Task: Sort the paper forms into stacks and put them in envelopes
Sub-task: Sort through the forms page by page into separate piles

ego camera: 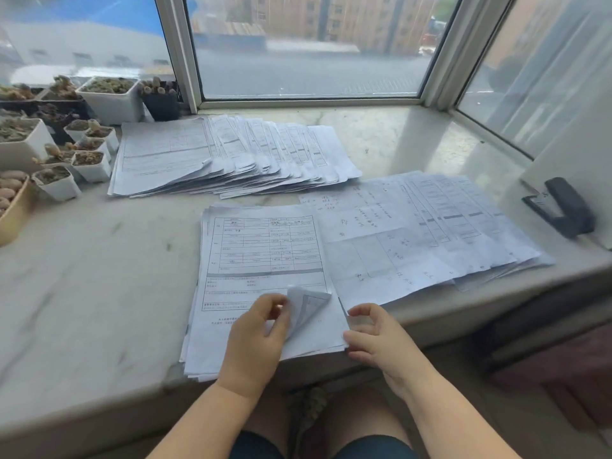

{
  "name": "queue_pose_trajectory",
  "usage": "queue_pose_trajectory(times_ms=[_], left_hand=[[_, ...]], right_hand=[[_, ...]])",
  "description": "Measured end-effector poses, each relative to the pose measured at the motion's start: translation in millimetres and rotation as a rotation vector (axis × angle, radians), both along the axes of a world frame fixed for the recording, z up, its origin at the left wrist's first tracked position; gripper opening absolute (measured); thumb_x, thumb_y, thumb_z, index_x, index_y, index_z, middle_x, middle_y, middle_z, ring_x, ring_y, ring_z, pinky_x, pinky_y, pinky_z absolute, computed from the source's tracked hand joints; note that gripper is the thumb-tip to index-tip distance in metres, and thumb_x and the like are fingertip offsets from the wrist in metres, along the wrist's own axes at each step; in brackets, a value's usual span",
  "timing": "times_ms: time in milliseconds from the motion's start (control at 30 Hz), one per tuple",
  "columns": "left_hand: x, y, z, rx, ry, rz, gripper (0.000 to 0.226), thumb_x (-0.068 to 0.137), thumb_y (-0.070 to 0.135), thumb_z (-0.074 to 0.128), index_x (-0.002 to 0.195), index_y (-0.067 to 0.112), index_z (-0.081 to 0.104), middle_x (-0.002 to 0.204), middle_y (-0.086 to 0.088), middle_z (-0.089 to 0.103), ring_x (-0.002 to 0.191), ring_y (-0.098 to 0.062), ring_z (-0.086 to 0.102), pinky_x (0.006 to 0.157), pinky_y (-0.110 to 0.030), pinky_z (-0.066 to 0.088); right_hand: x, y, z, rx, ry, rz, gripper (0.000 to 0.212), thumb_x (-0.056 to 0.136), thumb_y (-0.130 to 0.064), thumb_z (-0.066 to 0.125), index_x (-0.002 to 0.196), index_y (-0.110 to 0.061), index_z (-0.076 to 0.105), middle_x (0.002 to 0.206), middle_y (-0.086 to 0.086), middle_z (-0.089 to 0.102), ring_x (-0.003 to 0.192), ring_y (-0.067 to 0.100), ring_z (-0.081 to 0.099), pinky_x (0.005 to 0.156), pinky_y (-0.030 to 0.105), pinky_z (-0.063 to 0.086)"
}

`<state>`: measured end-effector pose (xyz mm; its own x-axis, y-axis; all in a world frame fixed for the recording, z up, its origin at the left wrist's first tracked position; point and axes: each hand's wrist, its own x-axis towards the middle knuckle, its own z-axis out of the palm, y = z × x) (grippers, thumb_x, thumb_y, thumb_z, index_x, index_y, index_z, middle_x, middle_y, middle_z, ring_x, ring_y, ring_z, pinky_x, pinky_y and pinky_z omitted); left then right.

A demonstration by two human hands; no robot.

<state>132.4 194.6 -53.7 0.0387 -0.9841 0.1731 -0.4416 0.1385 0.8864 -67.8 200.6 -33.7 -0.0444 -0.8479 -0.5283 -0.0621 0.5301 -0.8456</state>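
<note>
One sheet only should come off the near stack of forms (265,256) at the windowsill's front edge: the left hand (256,339) pinches its curled corner (306,304), so the right hand (372,336), fingers loosely curled and empty, should pin the sheets beneath.

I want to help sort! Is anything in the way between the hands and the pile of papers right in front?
No, nothing visible is in the way. The left hand already pinches the curled corner of the top sheet of the near stack, and the right hand touches that stack's right edge.
</note>
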Motion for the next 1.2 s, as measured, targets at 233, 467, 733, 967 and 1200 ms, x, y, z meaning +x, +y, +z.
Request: queue_pose_trajectory(times_ms=[233, 467, 733, 967, 1200], left_hand=[[2, -2, -3, -0.058, -0.326, -0.268, 0.026, 0.079, 0.054, 0.053, 0.094, 0.034, 0.063, 0.087, 0.014, 0.055, 0.079, -0.004, 0.052, 0.068, -0.018, 0.042], [6, -5, -1, 0.096, -0.35, -0.34, 0.036, 0.075, 0.051, 0.069, 0.107, 0.034, 0.067, 0.105, 0.017, 0.057, 0.096, -0.003, 0.055, 0.082, -0.011, 0.039], [3, -2, 2, 0.075, -0.16, -0.215, 0.033, 0.09, 0.039, 0.041, 0.121, 0.043, 0.05, 0.103, 0.02, 0.065, 0.092, -0.002, 0.06, 0.08, -0.022, 0.045], [7, -3, 0, 0.043, -0.249, -0.249, 0.038, 0.085, 0.026, 0.049, 0.116, 0.043, 0.063, 0.102, 0.019, 0.06, 0.096, -0.008, 0.061, 0.084, -0.019, 0.047], [13, -9, 2, 0.142, -0.337, -0.362, 0.053, 0.066, 0.066, 0.063, 0.111, 0.039, 0.067, 0.106, 0.019, 0.062, 0.098, -0.001, 0.057, 0.088, -0.015, 0.041]], right_hand=[[7, -9, -5, -0.097, 0.111, 0.005, 0.028, 0.081, -0.002, 0.067, 0.101, -0.016, 0.054, 0.06, -0.002, 0.061, 0.058, 0.012, 0.055, 0.065, 0.03, 0.051], [10, -10, -7, -0.105, 0.113, -0.03, 0.027, 0.082, -0.006, 0.071, 0.101, -0.013, 0.055, 0.069, 0.003, 0.061, 0.058, 0.009, 0.058, 0.061, 0.026, 0.053], [7, -11, -7, -0.073, -0.017, -0.035, 0.023, 0.086, -0.006, 0.069, 0.103, -0.011, 0.054, 0.084, 0.008, 0.068, 0.067, 0.013, 0.065, 0.068, 0.03, 0.055], [8, -15, -9, -0.076, 0.018, 0.017, 0.027, 0.083, -0.002, 0.068, 0.102, -0.014, 0.052, 0.088, 0.014, 0.066, 0.077, 0.02, 0.066, 0.065, 0.03, 0.053], [6, -16, -9, -0.079, -0.005, 0.086, 0.019, 0.085, 0.004, 0.061, 0.089, -0.014, 0.062, 0.079, 0.01, 0.058, 0.076, 0.02, 0.057, 0.064, 0.029, 0.052]])
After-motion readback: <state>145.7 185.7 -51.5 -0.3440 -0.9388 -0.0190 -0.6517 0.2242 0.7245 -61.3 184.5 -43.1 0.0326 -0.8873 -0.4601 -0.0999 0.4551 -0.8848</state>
